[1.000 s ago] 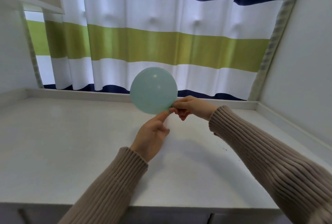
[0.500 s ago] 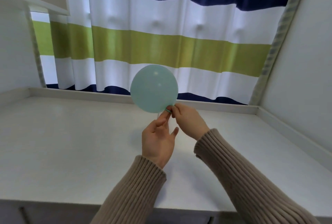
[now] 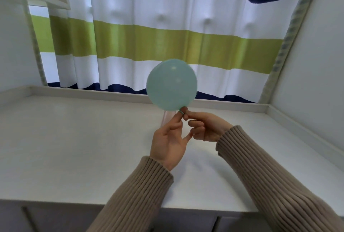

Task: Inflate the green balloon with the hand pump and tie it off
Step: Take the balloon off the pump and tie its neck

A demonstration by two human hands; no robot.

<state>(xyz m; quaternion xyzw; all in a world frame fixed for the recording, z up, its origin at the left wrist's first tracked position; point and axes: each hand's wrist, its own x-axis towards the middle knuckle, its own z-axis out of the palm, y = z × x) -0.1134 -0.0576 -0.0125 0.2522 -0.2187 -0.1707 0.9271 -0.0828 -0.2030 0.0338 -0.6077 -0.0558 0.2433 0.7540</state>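
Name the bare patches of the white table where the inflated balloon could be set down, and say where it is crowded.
The white table shows bare surface left of the left hand, out to the left ledge, and right of the right hand, towards the right wall. Crowded only at the middle, where both hands pinch the neck of the green balloon.

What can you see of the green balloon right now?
The green balloon is inflated to a smooth, round, pale mint ball with a matte, rubbery look and faint highlights near its top. It is held in the air above the white counter, in front of the striped curtain. Its short neck points down, pinched between the fingertips of the left hand and the right hand. Whether a knot is tied cannot be told.
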